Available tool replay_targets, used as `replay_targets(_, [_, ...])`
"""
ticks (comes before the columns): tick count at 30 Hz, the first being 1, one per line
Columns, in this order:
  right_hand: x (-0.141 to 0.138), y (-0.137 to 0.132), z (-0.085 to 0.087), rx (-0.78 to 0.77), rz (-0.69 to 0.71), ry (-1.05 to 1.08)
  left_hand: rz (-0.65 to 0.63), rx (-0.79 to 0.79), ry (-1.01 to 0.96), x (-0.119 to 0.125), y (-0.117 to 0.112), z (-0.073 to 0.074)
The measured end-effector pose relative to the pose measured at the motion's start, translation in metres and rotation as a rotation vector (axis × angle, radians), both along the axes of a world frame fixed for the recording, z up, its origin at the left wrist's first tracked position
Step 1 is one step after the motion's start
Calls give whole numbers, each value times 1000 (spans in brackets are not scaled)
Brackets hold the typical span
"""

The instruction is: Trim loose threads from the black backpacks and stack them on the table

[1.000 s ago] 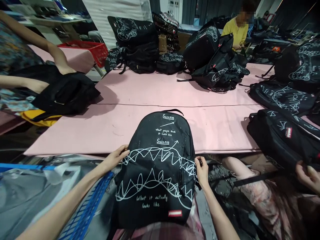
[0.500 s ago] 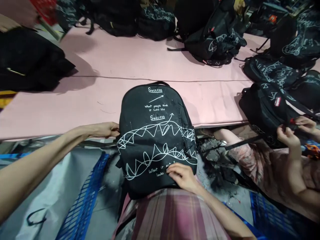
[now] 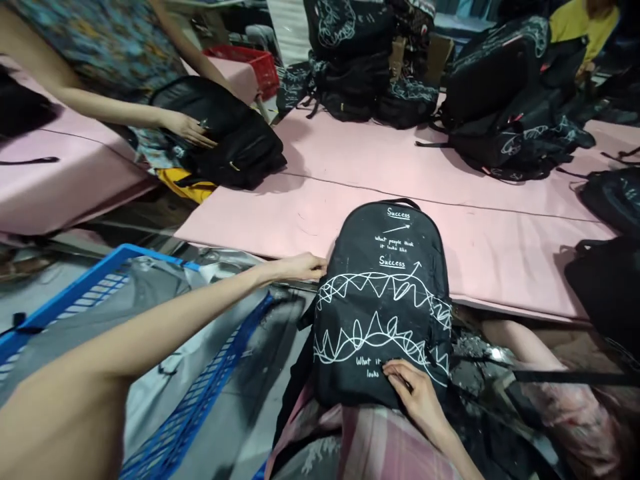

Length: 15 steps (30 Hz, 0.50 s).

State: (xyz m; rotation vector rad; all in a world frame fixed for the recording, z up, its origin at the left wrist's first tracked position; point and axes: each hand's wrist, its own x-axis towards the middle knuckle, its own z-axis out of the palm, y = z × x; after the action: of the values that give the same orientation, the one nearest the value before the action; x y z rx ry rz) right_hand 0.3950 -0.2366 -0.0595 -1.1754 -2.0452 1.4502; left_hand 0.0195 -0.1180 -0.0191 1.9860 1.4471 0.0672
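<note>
A black backpack (image 3: 380,300) leans upright from my lap against the table edge, its front toward me. White lettering, arrows and looping, zigzag lines cover its front. My left hand (image 3: 313,267) has its fingers curled at the backpack's left side, gripping the edge; the fingertips are partly hidden. On the lower front, over the printed words, rests my right hand (image 3: 415,387). Its fingers are bent and drawn together near the thumb, and whatever may be between them is too small to make out.
A pink-covered table (image 3: 350,167) lies ahead, with black backpacks (image 3: 520,127) piled at its back and right. Left, another person's hand (image 3: 187,127) touches a black bag (image 3: 225,147). A blue crate (image 3: 120,260) holding grey material stands below left. At right is a co-worker's arm (image 3: 525,347).
My view has turned left, so the table and backpack appear farther right and lower. The person at the left has come into sight. Both hands stay at about the same spots on the backpack.
</note>
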Motion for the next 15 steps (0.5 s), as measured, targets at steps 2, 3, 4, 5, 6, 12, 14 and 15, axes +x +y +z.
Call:
replay_targets(2, [-3,1,-1,-12,17,-15,-77,138,80,-5,-4,-6])
replay_targets(3, [-5,1,0,-20,32,-21,-88,213,97,-7,-4,-8])
replay_targets(4, [-7,1,0,-28,49,-26,-58,272,89,-8,-1,-9])
replay_targets(5, [-9,2,1,-35,62,-30,13,314,61,-8,5,-10])
replay_targets(6, [-12,3,2,-40,70,-35,116,345,26,-6,14,-10])
replay_targets(12, [-15,5,9,-62,36,-29,637,400,-222,27,61,-16])
replay_targets(14, [-11,2,8,-72,-29,-20,670,245,-396,32,45,-25])
replay_targets(15, [-9,0,6,-79,-76,-20,651,168,-464,33,31,-31])
